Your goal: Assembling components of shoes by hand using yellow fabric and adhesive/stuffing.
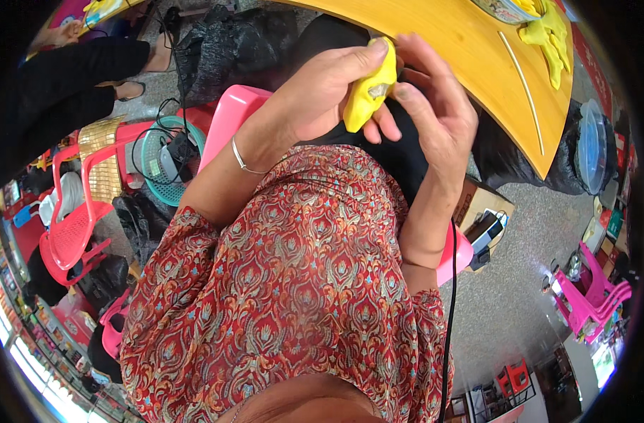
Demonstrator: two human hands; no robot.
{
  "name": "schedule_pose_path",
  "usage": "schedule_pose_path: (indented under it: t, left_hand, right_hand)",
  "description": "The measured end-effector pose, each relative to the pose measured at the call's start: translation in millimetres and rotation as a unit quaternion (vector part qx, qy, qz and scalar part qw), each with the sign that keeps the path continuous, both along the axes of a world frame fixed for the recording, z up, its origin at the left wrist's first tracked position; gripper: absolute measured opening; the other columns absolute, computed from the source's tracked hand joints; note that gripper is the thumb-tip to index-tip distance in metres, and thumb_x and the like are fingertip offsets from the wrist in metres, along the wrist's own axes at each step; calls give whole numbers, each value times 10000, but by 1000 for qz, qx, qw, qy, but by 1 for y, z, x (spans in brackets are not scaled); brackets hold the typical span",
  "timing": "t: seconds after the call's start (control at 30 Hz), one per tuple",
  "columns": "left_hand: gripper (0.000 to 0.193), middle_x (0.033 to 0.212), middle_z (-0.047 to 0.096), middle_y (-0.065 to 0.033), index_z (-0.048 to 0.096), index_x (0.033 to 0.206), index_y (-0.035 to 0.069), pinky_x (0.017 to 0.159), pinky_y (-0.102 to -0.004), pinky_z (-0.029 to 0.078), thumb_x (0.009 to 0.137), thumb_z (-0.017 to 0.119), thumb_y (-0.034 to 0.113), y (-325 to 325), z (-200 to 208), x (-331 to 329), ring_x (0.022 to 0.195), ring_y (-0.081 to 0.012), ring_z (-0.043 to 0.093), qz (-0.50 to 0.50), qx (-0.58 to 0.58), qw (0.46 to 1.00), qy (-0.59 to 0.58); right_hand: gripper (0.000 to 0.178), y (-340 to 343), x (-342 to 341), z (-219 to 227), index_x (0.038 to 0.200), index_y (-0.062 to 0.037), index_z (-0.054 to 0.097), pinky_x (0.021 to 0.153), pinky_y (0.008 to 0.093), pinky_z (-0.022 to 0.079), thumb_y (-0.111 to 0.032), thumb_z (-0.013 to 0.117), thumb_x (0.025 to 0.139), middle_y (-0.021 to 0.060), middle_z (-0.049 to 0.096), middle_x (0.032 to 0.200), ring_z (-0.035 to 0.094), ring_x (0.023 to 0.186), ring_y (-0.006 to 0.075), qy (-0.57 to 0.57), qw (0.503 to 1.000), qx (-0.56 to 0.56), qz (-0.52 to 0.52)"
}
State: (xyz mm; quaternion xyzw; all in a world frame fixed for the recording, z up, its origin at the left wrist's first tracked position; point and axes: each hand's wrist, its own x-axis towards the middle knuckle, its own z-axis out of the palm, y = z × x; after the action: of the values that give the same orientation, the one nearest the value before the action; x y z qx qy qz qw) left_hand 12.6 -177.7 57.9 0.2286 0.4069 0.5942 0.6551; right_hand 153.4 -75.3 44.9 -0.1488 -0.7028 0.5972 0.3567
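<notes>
A small yellow fabric piece is held up over my lap, close to the near edge of the table. My left hand grips it, the thumb pressed along its upper end. A pale silvery patch shows in its side; whether this is an opening or something stuck on, I cannot tell. Just to the right, my right hand is raised with its fingers apart and nothing visible in them. Its fingertips come close to the piece, partly behind it, and contact is unclear.
On the yellow wooden table lie a thin pale stick and a limp yellow cloth piece beside a basin. A cardboard box stands right of my seat. Leftward are a teal basket, red chair and another person's legs.
</notes>
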Motion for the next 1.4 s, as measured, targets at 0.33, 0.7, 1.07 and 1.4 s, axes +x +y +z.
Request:
schedule_pose_path:
  t: [0.33, 0.7, 1.07, 1.4]
  left_hand:
    - [645, 953, 637, -213, 502, 1161, -79, 513, -354, 606, 998, 261, 497, -5, -13, -10, 780, -371, 687, -63, -14, 994, -86]
    - [774, 1207, 530, -232, 333, 1357, -57, 626, -326, 593, 939, 346, 594, -26, -23, -23, 914, -329, 662, -13, 27, 994, -107]
    - [294, 1144, 622, -138, 545, 1219, 10, 826, -306, 513, 960, 536, 148, -23, -40, -8, 999, -193, 620, 167, 42, 979, 113]
    - [285, 1108, 614, -83, 565, 1148, -9, 896, -316, 467, 962, 551, 207, -21, -42, 1, 1015, -157, 584, 240, 76, 968, -19]
  right_hand:
    - [336, 4, -6, -17, 1124, -24, 662, 829, 267, 493, -45, 695, 790, 106, 625, 1126, 627, 960, 172, -34, 994, 90, 44]
    - [60, -14, -24, -37, 833, 28, 655, 673, 197, 481, -27, 650, 857, 48, 670, 877, 596, 742, 72, 0, 995, -13, -98]
    - [78, -30, -24, -26, 919, 21, 639, 692, 227, 505, -16, 654, 852, 63, 665, 902, 610, 761, 85, 28, 986, -103, -125]
    - [144, -31, -26, -18, 920, -10, 654, 642, 240, 516, 6, 681, 780, 84, 673, 801, 652, 673, 140, -52, 963, 186, -188]
